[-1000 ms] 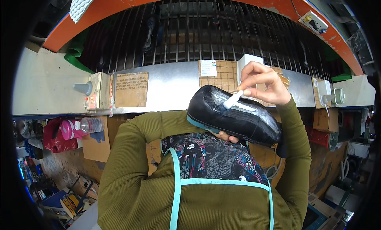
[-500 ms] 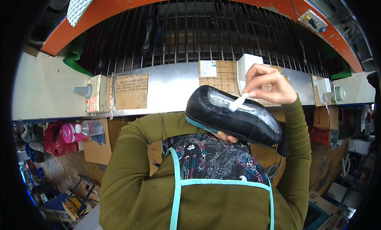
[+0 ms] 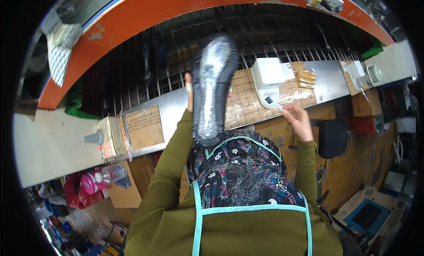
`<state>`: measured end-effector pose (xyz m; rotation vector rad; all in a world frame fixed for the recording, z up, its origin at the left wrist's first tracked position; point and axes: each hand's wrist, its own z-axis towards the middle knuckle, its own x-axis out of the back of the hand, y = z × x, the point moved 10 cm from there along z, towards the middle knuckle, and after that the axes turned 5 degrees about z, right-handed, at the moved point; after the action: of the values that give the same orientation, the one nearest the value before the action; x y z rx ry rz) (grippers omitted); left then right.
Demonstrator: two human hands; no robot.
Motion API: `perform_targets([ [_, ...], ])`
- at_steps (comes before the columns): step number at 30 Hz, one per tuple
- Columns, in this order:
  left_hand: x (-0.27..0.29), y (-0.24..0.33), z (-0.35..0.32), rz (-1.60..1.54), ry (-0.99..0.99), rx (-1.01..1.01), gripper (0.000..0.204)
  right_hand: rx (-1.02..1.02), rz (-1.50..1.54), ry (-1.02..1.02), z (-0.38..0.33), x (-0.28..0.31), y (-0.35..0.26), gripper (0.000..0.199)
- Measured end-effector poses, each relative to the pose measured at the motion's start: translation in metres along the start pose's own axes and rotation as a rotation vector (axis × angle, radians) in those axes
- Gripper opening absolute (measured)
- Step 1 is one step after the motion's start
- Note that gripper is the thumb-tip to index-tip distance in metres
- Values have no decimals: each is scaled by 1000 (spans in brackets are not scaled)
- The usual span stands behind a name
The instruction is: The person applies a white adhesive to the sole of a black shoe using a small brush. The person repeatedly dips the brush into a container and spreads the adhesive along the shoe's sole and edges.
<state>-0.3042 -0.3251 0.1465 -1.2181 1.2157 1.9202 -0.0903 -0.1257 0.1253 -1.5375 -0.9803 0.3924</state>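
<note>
A black shoe upper (image 3: 214, 88), its underside turned up and smeared whitish along the middle, stands nearly upright in front of me. My left hand (image 3: 190, 94) is closed around it from behind, and most of its fingers are hidden. To the right, my right hand (image 3: 299, 121) pinches the thin white handle of a brush (image 3: 278, 105). The brush's head end is at the dark opening in the base of a white plastic dispenser (image 3: 268, 72); the bristles cannot be made out. That dispenser stands on gridded cardboard (image 3: 240, 103) on the bench.
Behind the metal bench (image 3: 329, 85) runs a rack of metal rods (image 3: 168, 70) under an orange beam (image 3: 176, 24). A yellow-brown block (image 3: 306, 79) lies right of the dispenser. Farther left are a cardboard piece (image 3: 145, 128) and a grey cone (image 3: 92, 137). Another white dispenser (image 3: 354, 70) stands far right.
The shoe has swung from lying across me to nearly upright, farther left and away. My right hand has taken the brush off its underside and down to the dispenser. The view has turned.
</note>
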Motion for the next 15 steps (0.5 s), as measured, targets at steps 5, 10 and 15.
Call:
perform_targets([
  [5, 43, 9, -32, 801, 357, -39, 38, 263, -579, 424, 20, 28, 53, 9],
  [10, 65, 5, -47, 829, 529, -6, 38, 361, -889, 462, 36, 19, 56, 6],
  [15, 55, -8, -42, -34, 321, -104, 63, 500, -963, 455, 29, 16, 46, 8],
])
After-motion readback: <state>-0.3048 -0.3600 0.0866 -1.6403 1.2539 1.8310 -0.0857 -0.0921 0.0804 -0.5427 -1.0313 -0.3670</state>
